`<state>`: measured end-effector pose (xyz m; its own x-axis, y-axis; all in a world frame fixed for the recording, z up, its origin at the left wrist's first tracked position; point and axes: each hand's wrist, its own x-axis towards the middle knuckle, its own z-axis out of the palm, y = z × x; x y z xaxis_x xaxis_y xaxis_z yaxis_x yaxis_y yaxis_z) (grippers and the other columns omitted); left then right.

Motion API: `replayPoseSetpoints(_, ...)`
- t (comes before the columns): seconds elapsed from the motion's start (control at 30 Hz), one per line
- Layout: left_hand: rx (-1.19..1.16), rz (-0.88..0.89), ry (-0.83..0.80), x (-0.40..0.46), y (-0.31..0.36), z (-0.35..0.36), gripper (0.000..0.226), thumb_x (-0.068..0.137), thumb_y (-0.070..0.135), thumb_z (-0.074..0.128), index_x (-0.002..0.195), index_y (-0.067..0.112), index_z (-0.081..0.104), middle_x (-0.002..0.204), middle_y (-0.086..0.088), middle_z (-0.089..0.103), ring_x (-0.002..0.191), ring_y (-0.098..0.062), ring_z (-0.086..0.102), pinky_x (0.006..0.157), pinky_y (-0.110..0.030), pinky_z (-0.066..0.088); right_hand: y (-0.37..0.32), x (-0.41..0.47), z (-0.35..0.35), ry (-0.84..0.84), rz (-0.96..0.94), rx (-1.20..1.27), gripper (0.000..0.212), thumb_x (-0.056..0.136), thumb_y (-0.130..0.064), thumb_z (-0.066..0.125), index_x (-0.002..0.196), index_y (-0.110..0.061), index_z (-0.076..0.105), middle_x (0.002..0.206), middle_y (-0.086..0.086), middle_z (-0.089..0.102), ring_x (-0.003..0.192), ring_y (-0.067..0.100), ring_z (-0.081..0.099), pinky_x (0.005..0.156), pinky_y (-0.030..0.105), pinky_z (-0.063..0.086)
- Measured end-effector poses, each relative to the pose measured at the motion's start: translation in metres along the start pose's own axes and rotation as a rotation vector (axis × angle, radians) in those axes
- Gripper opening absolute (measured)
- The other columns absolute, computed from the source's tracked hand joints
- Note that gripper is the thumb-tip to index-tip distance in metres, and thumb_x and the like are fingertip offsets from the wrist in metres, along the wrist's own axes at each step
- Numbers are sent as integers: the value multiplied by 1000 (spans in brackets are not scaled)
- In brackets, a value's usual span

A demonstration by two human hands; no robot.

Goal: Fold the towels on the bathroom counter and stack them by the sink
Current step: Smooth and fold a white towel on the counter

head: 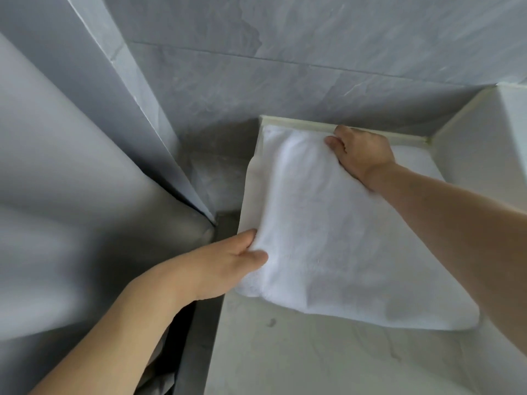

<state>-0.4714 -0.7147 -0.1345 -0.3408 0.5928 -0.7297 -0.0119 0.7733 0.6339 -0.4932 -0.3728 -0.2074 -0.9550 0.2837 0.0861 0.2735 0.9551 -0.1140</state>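
Towel [328, 223]: one, white, lying flat on the pale counter [285, 352] in the far left corner, its far edge against the raised lip by the grey tiled wall [285, 67], its left edge close to the counter's left edge. It reads as folded, with a rounded doubled edge along the near side, though the layers cannot be counted. No sink or other towels are in view.

Left hand [228, 266]: at the near left corner of the towel, thumb on top and fingers tucked beneath, pinching the cloth.

Right hand [362, 155]: at the far edge, fingers curled over the cloth near the wall. Whether it grasps the edge or only presses on it cannot be told.

Risks, as judged:
- The near left corner overhangs the counter edge where the left hand holds it. Let go carelessly, that corner could sag into the gap beside the counter and drag the fold open.
- Uneven pull between the two hands could skew the layers, leaving a crooked block that stacks poorly.
- The far edge is crowded against the lip and could bunch if pushed further.

Materials and shapes:
- Towel: soft terry, fine nap, thick, roughly rectangular with rounded corners, and a faint stitched band near the front.
- Counter: smooth, matt, off-white stone with a small dark mark near the front.
- Wall: large grey tiles, marbled, with thin joints.
- Curtain [71, 181]: smooth grey sheet hanging in broad folds at left.
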Motion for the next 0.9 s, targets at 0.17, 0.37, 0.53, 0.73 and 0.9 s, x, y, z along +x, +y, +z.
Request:
replayPoseSetpoints(0.17, 348, -147, 9, 0, 14, 2, 41, 102, 50, 29, 133, 25, 40, 122, 1, 60, 117, -25, 56, 100, -37, 42, 0, 4, -4, -65, 10, -10, 37, 101, -48, 30, 104, -17, 51, 110, 16, 66, 98, 37, 62, 71, 36, 34)
replayPoseSetpoints(0.37, 564, -126, 157, 4, -7, -8, 19, 106, 30, 29, 102, 23, 47, 89, 2, 47, 69, -9, 43, 55, -24, 29, 1, 8, -11, -124, -29, -38, 38, 102, -47, 31, 110, -16, 53, 113, 20, 65, 99, 41, 61, 73, 39, 38)
replayPoseSetpoints(0.53, 325, -239, 133, 20, -12, -13, 39, 89, 57, 45, 102, 23, 60, 97, 6, 62, 85, -13, 61, 76, -30, 51, 1, 0, -1, 29, -47, 6, 35, 102, -45, 36, 99, -14, 51, 98, 20, 67, 89, 40, 63, 65, 35, 32)
replayPoseSetpoints(0.73, 63, -62, 699, 88, 42, -35, 45, 89, 51, 46, 72, 10, 55, 65, 0, 55, 57, -21, 52, 50, -28, 30, 7, 0, 4, 99, -85, 47, 34, 101, -45, 39, 98, -14, 51, 90, 18, 67, 83, 39, 63, 63, 35, 33)
replayPoseSetpoints(0.9, -118, -91, 765, 126, 64, -36, 56, 92, 60, 48, 100, 6, 59, 92, -4, 64, 83, -28, 59, 73, -33, 46, 12, 0, 7, 129, -117, 67, 33, 101, -45, 39, 95, -16, 50, 88, 14, 68, 81, 37, 64, 61, 33, 32)
